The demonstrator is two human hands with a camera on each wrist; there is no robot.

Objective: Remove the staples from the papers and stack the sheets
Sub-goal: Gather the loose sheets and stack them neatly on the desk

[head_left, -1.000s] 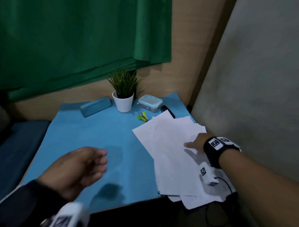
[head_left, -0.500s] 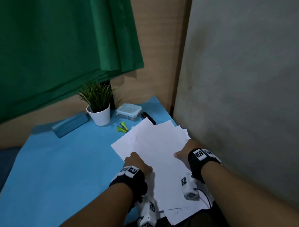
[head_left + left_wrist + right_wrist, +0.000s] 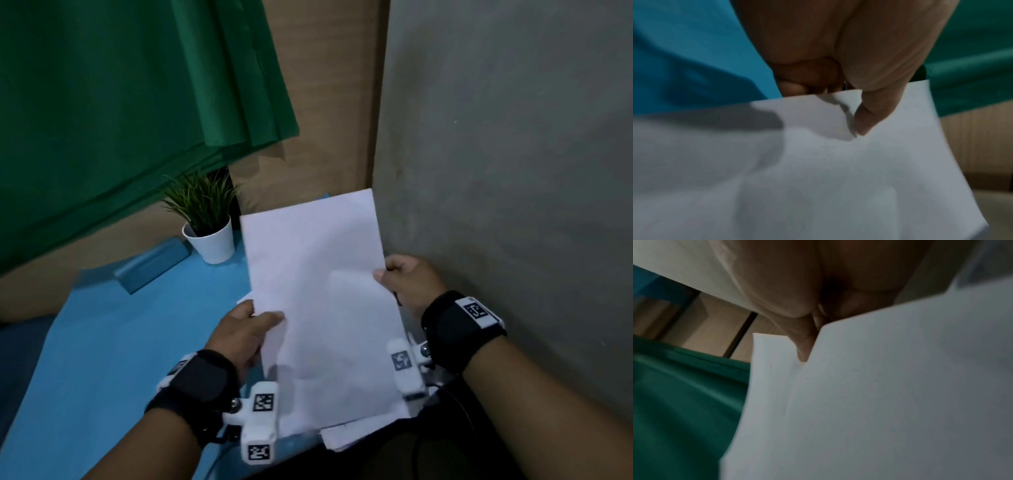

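Note:
A bundle of white sheets is lifted off the blue table, tilted up toward me. My left hand pinches its left edge, thumb on top, as the left wrist view shows on the paper. My right hand pinches the right edge, and the right wrist view shows its thumb against the sheets. More loose white sheets lie under the bundle at the table's near edge. No staple is visible. The lifted paper hides the stapler remover and the small box.
A white pot with a green plant stands at the back beside a teal case on the blue table cover. A grey wall rises close on the right. A green curtain hangs behind.
My left hand came across from the left onto the papers. Both hands then gathered the sheets and raised them off the table. The view shifted right.

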